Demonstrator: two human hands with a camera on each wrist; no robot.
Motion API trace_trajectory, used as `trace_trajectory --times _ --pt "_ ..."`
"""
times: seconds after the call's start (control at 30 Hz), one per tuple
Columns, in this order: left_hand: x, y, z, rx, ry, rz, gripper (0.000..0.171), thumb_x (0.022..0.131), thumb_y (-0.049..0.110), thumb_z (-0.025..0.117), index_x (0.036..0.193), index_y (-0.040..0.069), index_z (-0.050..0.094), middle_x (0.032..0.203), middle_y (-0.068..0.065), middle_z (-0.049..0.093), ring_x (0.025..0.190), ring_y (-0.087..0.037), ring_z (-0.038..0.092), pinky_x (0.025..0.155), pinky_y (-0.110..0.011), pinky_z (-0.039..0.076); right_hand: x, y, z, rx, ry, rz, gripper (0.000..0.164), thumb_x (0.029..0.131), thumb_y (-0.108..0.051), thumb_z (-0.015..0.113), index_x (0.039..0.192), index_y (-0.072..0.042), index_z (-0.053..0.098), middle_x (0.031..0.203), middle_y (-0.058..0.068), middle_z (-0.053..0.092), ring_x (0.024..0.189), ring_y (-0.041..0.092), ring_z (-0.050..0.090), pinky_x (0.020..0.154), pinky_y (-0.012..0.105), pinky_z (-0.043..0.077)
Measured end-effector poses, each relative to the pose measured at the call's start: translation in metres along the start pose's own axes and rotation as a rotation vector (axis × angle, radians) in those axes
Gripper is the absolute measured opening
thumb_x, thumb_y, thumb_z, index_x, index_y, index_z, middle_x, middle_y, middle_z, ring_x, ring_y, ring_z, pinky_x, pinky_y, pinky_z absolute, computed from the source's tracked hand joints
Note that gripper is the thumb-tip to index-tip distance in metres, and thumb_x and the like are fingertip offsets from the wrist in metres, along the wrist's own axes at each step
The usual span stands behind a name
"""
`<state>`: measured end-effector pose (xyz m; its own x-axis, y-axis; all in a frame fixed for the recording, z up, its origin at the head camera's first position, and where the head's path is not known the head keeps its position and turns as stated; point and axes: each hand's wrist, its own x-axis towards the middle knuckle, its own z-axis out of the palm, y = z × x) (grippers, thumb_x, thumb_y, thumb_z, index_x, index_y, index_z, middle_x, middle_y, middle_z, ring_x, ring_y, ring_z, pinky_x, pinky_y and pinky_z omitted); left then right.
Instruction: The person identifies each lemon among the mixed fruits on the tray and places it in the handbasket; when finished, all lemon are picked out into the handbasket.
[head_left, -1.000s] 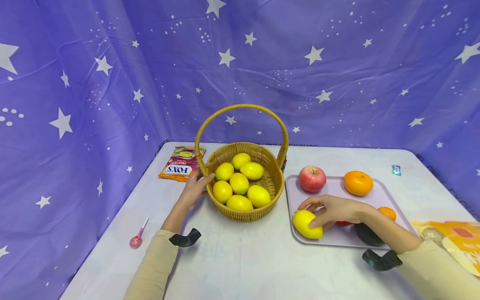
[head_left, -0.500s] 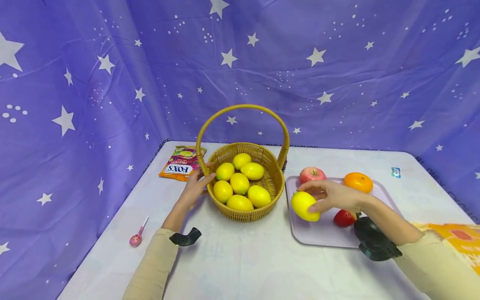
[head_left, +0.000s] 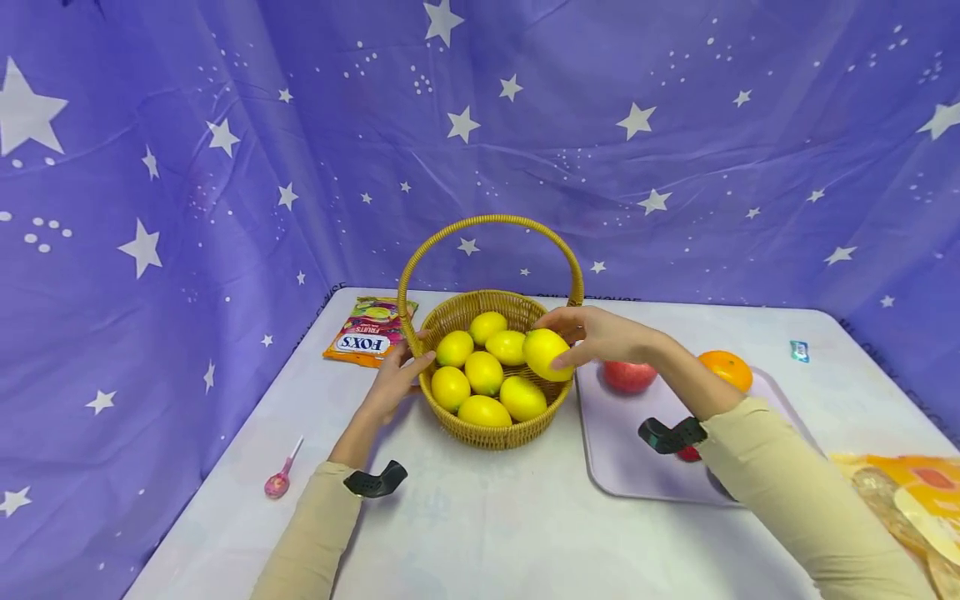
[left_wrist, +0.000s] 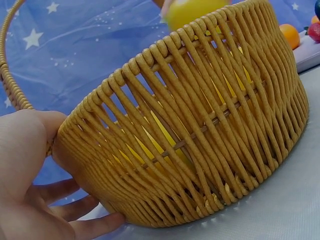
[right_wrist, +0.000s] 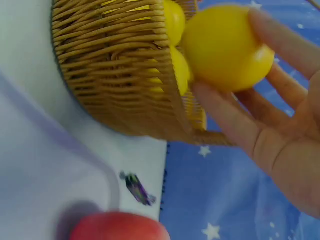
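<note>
My right hand (head_left: 603, 333) pinches a yellow lemon (head_left: 547, 354) between thumb and fingers, over the right side of a wicker basket (head_left: 491, 438). In the right wrist view that lemon (right_wrist: 222, 47) is just above the rim, close to others inside. Several lemons (head_left: 483, 372) lie in the basket. At the basket's left side, by the foot of its tall handle (head_left: 491, 219), my left hand (head_left: 393, 379) grips the rim. The left wrist view has the thumb of the left hand (left_wrist: 25, 165) at the rim and the other fingers against the outer wall.
A pale tray (head_left: 626, 467) to the right bears an apple (head_left: 628, 377), an orange (head_left: 726, 369) and a strawberry (head_left: 687, 454), partly behind my arm. A candy bag (head_left: 369, 332) and a lollipop (head_left: 277, 483) lie left. An orange packet (head_left: 918, 500) lies at the right edge.
My right hand has lifted the lemon off the tray and carried it left and away from me to the basket. My left hand has stayed at the basket's left side.
</note>
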<state>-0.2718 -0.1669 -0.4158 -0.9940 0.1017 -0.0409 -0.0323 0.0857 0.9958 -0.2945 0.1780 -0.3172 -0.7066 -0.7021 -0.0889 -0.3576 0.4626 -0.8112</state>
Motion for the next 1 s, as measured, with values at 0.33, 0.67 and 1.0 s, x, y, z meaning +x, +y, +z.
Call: trace_trajectory --times 0.33,0.67,1.0 --pt "-0.006 0.006 0.004 -0.007 -0.017 -0.007 0.054 0.101 0.021 0.054 0.150 0.013 0.034 0.149 -0.022 0.031 0.128 -0.041 0.042 0.091 -0.051 0.051 0.050 0.010 0.023 -0.223 0.019 0.040 0.056 0.084 -0.011 0.077 0.133 -0.004 0.053 0.134 0.016 0.053 0.124 0.032 0.047 0.104 0.045 0.040" --pt "-0.002 0.000 0.001 0.006 0.015 0.018 0.052 0.100 0.024 0.055 0.148 0.015 0.037 0.148 -0.019 0.034 0.126 -0.039 0.045 0.090 -0.050 0.051 0.066 0.006 0.028 -0.369 -0.054 0.111 0.052 0.081 -0.004 0.077 0.129 -0.005 0.057 0.129 0.022 0.055 0.120 0.035 0.051 0.099 0.042 0.045" --pt "-0.011 0.016 0.005 -0.008 -0.010 -0.021 0.054 0.101 0.018 0.053 0.150 0.010 0.033 0.151 -0.023 0.029 0.130 -0.041 0.040 0.094 -0.054 0.047 0.055 -0.001 0.022 -0.396 -0.055 0.052 0.046 0.081 -0.004 0.077 0.124 -0.003 0.061 0.118 0.016 0.062 0.105 0.030 0.058 0.091 0.038 0.050"
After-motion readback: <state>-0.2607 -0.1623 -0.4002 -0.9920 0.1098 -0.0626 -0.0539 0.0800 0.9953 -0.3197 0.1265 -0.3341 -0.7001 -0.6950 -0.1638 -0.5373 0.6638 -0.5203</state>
